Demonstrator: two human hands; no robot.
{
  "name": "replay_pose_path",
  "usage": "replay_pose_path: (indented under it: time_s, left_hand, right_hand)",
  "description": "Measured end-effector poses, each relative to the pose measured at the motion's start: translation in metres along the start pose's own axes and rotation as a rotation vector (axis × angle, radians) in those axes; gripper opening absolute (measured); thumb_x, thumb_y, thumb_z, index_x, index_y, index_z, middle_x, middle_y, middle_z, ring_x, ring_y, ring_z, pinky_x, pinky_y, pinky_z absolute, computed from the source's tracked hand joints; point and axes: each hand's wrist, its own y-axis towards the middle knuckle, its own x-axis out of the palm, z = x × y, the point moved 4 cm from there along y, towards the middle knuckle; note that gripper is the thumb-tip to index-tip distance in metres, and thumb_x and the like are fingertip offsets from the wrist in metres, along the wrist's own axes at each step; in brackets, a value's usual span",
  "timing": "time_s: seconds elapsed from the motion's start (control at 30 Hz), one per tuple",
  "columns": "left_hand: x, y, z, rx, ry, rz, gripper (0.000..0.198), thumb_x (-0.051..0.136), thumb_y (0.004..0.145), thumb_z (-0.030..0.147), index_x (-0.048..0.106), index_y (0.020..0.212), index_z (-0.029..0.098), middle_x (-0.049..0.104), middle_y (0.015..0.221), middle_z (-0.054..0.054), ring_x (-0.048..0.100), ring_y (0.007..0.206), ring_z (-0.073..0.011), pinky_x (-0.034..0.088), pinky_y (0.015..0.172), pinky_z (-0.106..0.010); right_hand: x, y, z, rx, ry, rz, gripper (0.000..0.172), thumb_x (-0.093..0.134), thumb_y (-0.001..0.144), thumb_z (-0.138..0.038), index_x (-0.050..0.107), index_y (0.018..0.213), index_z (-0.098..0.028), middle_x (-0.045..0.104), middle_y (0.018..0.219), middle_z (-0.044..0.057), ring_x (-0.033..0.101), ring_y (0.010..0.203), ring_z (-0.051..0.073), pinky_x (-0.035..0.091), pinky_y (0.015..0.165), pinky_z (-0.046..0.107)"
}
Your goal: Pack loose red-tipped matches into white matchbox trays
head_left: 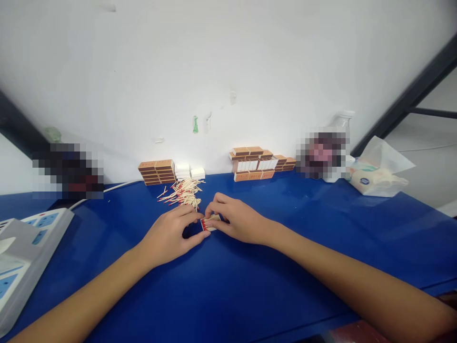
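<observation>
A small white matchbox tray (215,217) lies on the blue table with red-headed matches (204,224) inside it. My left hand (173,234) pinches the tray's left end between thumb and forefinger. From the right, my right hand (233,218) reaches over the tray, its thumb and fingers closed on the matches; its fingertips partly hide them. Just behind the tray is a loose heap of matches (185,191). White empty trays (197,173) stand behind that heap, against the wall.
Stacked brown matchboxes (156,172) stand at the wall on the left, with more matchbox stacks (254,164) right of centre. A tissue pack (378,181) and a clear bottle (343,119) are at the right. A grey-white power strip (39,247) occupies the left edge.
</observation>
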Motion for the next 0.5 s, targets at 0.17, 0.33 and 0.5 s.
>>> replay_pose_path:
  time_s: [0.17, 0.33, 0.5]
  left_hand:
    - [0.0008, -0.0007, -0.0013, -0.006, 0.003, -0.006, 0.026, 0.065, 0.098, 0.043, 0.073, 0.111, 0.022, 0.063, 0.091, -0.003, 0.063, 0.080, -0.0173, 0.050, 0.070, -0.030]
    - [0.0006, -0.0003, -0.0013, -0.003, -0.006, -0.007, 0.025, 0.065, 0.098, 0.042, 0.073, 0.112, 0.022, 0.064, 0.092, -0.003, 0.063, 0.082, -0.0174, 0.050, 0.071, -0.030]
    - [0.0005, 0.0006, -0.0012, -0.004, 0.007, -0.009, 0.026, 0.065, 0.098, 0.042, 0.073, 0.113, 0.022, 0.063, 0.092, -0.002, 0.063, 0.082, -0.0171, 0.050, 0.071, -0.030]
  right_hand:
    - [-0.0007, -0.0005, 0.0012, -0.002, 0.004, 0.006, 0.010, 0.063, 0.102, -0.027, 0.069, 0.104, -0.020, 0.055, 0.100, 0.002, 0.054, 0.076, 0.012, 0.041, 0.070, 0.026]
    - [-0.0025, -0.0008, 0.0027, -0.004, 0.013, 0.009, 0.017, 0.067, 0.100, -0.035, 0.070, 0.104, -0.020, 0.056, 0.101, 0.002, 0.053, 0.074, 0.011, 0.040, 0.068, 0.026]
    - [-0.0012, -0.0003, 0.0026, 0.012, 0.018, 0.009, 0.010, 0.066, 0.100, -0.029, 0.070, 0.103, -0.019, 0.056, 0.100, 0.001, 0.054, 0.074, 0.010, 0.040, 0.068, 0.025]
